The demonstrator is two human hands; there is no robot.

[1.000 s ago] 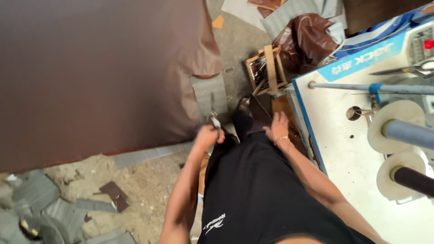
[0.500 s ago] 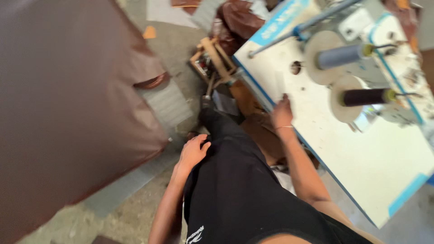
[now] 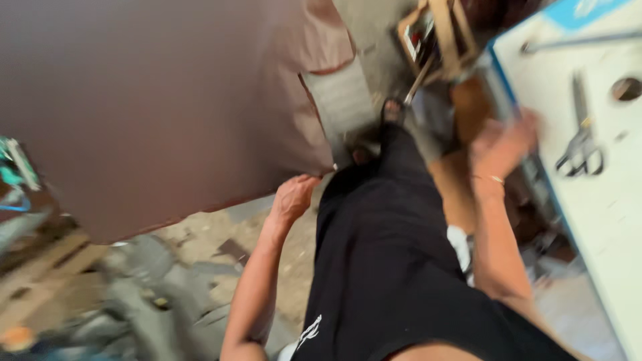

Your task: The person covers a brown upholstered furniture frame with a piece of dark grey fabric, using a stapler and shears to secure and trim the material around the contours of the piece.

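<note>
In the head view, the left hand rests curled at the lower edge of a big brown leather sheet, though its fingers are too blurred to tell whether they grip it. At three o'clock from it, the right hand hangs blurred by the white table edge, grip unclear, near scissors.

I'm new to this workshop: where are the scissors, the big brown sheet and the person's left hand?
scissors (image 3: 580, 144): head view, on the handles, lying on the white table.
brown sheet (image 3: 147, 100): head view, middle of its surface.
left hand (image 3: 293, 198): head view, back of the hand.
</note>
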